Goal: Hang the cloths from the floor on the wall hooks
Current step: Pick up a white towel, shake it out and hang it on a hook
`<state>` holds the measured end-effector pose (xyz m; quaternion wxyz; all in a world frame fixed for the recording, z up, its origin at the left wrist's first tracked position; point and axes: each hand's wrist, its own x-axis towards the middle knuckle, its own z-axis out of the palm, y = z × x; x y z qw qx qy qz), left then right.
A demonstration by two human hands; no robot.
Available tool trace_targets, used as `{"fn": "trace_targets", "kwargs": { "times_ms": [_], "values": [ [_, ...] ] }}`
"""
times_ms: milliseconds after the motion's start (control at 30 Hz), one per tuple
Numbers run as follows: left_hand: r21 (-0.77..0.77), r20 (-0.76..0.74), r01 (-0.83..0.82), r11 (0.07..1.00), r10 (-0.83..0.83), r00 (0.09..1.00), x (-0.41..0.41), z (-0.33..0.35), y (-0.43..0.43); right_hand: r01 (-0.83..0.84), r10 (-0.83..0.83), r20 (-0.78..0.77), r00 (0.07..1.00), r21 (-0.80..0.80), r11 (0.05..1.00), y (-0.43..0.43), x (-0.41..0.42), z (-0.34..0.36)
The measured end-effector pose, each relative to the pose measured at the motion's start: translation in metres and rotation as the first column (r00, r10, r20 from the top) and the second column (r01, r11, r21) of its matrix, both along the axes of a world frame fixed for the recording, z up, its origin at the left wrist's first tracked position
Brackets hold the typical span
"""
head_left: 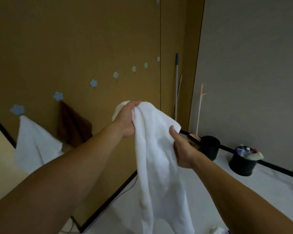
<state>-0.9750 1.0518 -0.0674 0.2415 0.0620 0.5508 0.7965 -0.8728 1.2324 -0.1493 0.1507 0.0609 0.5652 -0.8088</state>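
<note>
The left hand and right hand both grip the top of a white towel held up mid-frame, and its heavy hanging length could drag it off the bare hook at ten o'clock if only a thin fold catches.

We see a dim, evenly lit room, softly blurred throughout, with wide-angle bending at the edges and no glare.
</note>
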Motion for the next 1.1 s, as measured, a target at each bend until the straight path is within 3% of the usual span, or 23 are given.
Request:
{"fn": "trace_targets", "kwargs": {
  "times_ms": [100,233,333,500,600,667,700,833,900,967,1033,1100],
  "values": [
    [-0.009,0.040,0.078,0.997,-0.078,0.996,0.006,-0.018,-0.021,0.132,-0.128,-0.046,0.991,0.108,0.985,-0.027,-0.015,0.024],
    [-0.133,0.038,0.176,0.975,-0.173,0.984,0.021,-0.051,-0.057,0.350,-0.350,-0.015,0.937,0.019,0.937,-0.061,-0.036,0.047],
    [-0.276,0.069,0.068,0.959,-0.051,0.996,0.026,-0.063,-0.079,0.314,-0.314,0.034,0.949,0.016,0.949,-0.086,-0.046,0.058],
    [-0.315,-0.020,-0.138,0.939,0.139,0.990,0.009,-0.043,-0.124,0.339,-0.337,-0.038,0.941,0.135,0.931,-0.112,-0.061,0.075],
    [-0.173,-0.031,-0.127,0.977,0.123,0.992,-0.003,-0.011,-0.149,0.436,-0.430,-0.118,0.895,0.027,0.900,-0.110,-0.072,0.095],
    [0.025,-0.061,-0.042,0.999,0.043,0.997,-0.010,0.006,-0.162,0.395,-0.429,-0.212,0.878,-0.187,0.900,-0.109,-0.073,0.099],
    [0.050,-0.086,0.023,0.998,-0.019,0.996,-0.011,0.011,-0.169,0.336,-0.385,-0.243,0.890,-0.218,0.916,-0.113,-0.071,0.091],
    [-0.316,-0.086,0.118,0.941,-0.153,0.984,-0.011,-0.008,-0.184,0.179,-0.178,-0.121,0.977,-0.004,0.984,-0.163,-0.060,0.043],
    [-0.338,-0.082,0.065,0.939,-0.098,0.992,-0.011,-0.014,-0.190,0.276,-0.279,-0.071,0.958,-0.041,0.960,-0.182,-0.064,0.043],
    [-0.167,-0.038,-0.061,0.984,0.055,0.998,-0.016,-0.009,-0.200,0.338,-0.349,-0.078,0.934,-0.132,0.932,-0.186,-0.070,0.052],
    [-0.023,0.024,-0.209,0.978,0.210,0.977,-0.022,0.001,-0.211,0.246,-0.287,-0.169,0.943,-0.225,0.943,-0.186,-0.072,0.060],
    [-0.019,0.029,-0.283,0.959,0.284,0.958,-0.025,0.006,-0.223,0.091,-0.146,-0.198,0.969,-0.263,0.961,-0.190,-0.067,0.063]
  ]
}}
